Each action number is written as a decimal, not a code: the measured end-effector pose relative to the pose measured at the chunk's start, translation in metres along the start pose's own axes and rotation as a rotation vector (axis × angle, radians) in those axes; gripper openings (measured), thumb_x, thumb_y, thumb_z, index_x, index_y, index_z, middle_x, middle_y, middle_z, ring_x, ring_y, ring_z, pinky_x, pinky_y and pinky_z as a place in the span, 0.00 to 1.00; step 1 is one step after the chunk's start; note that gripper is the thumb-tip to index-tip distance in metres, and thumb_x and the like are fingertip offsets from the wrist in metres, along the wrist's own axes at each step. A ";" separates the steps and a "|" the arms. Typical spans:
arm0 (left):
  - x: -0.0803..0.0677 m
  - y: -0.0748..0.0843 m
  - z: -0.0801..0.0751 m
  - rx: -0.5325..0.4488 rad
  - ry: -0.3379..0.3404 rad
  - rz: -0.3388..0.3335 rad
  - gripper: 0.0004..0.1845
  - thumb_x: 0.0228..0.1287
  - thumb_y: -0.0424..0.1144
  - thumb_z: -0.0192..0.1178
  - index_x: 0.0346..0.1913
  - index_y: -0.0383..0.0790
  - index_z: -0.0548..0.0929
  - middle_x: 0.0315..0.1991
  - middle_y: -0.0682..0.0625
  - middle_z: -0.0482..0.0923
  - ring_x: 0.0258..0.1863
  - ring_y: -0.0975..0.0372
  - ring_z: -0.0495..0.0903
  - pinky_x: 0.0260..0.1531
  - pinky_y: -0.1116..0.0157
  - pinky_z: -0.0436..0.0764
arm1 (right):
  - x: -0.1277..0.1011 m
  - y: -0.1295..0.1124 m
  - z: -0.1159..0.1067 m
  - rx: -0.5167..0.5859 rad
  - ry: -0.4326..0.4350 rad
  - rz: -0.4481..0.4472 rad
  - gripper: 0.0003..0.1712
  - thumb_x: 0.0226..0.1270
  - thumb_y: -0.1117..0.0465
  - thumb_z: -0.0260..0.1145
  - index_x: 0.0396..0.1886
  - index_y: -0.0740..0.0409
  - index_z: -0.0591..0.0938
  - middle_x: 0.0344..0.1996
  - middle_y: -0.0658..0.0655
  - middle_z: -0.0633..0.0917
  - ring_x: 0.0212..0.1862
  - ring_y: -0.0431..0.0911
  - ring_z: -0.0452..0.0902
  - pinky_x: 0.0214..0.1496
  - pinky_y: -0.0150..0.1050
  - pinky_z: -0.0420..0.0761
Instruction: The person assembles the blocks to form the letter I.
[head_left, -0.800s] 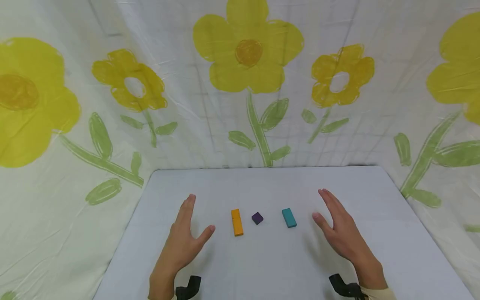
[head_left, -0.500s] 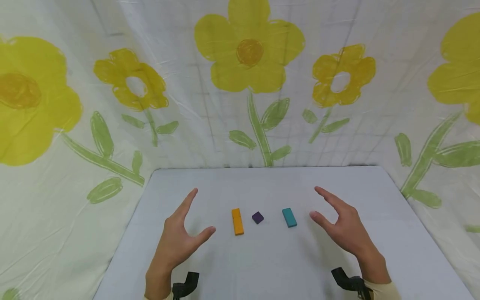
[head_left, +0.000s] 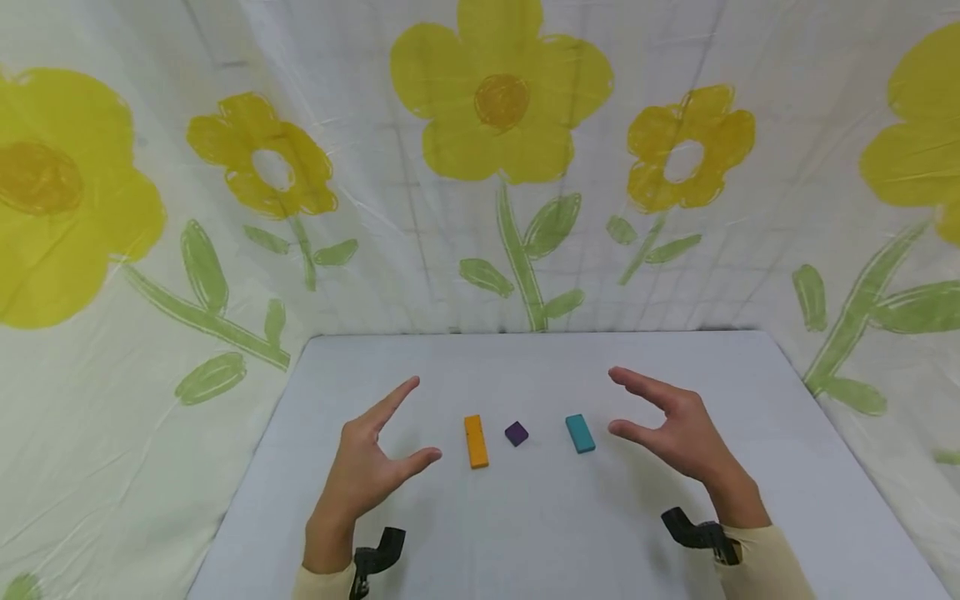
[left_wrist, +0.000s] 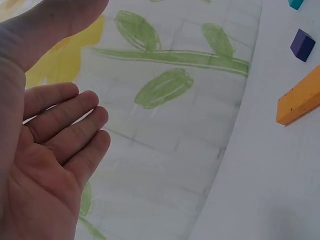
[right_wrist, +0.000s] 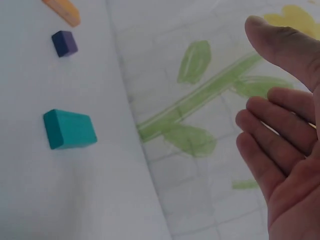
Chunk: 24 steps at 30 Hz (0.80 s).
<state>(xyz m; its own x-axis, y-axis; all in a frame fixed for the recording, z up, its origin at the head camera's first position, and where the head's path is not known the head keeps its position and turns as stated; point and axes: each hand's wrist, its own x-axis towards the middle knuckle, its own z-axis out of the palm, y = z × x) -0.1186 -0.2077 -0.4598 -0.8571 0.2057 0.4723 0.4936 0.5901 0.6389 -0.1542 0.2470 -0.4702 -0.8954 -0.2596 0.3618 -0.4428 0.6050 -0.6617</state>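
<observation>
On the white surface (head_left: 525,533), the orange block (head_left: 476,442) lies to the right of the person's left hand (head_left: 366,462), which is spread with its thumb apart from the fingers. The right hand (head_left: 678,429), likewise spread, has the teal block (head_left: 581,434) near its thumb tip on the left, and the small purple cube (head_left: 517,433) sits between the two blocks, apart from both.

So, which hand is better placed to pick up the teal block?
Probably the right hand: it is empty and nearer the teal block, with nothing lying between. The left hand is empty too, but the orange block and purple block lie between it and the teal one.
</observation>
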 end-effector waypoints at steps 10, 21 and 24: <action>0.000 -0.017 0.021 -0.096 -0.087 -0.089 0.51 0.52 0.45 0.89 0.80 0.53 0.76 0.77 0.50 0.79 0.76 0.50 0.78 0.72 0.39 0.80 | 0.006 0.025 0.012 0.028 -0.069 -0.026 0.38 0.63 0.52 0.86 0.73 0.46 0.85 0.66 0.48 0.89 0.67 0.43 0.86 0.68 0.15 0.70; -0.001 -0.030 0.051 -0.131 -0.178 -0.194 0.49 0.51 0.41 0.89 0.78 0.54 0.79 0.76 0.52 0.79 0.76 0.49 0.79 0.74 0.38 0.77 | 0.004 0.050 0.033 0.055 -0.161 0.024 0.37 0.64 0.48 0.85 0.72 0.50 0.85 0.67 0.46 0.88 0.68 0.52 0.87 0.70 0.28 0.78; -0.001 -0.032 0.058 -0.146 -0.204 -0.238 0.48 0.52 0.42 0.89 0.78 0.56 0.79 0.77 0.53 0.78 0.78 0.49 0.77 0.76 0.38 0.76 | 0.003 0.054 0.038 0.070 -0.178 0.030 0.37 0.64 0.50 0.85 0.72 0.50 0.85 0.67 0.47 0.88 0.68 0.53 0.87 0.71 0.33 0.80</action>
<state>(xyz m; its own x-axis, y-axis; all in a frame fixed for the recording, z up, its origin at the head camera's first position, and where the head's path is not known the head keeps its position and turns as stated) -0.1422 -0.1817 -0.5163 -0.9554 0.2359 0.1780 0.2794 0.5256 0.8035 -0.1825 0.2503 -0.5292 -0.8996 -0.3754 0.2233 -0.4125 0.5621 -0.7169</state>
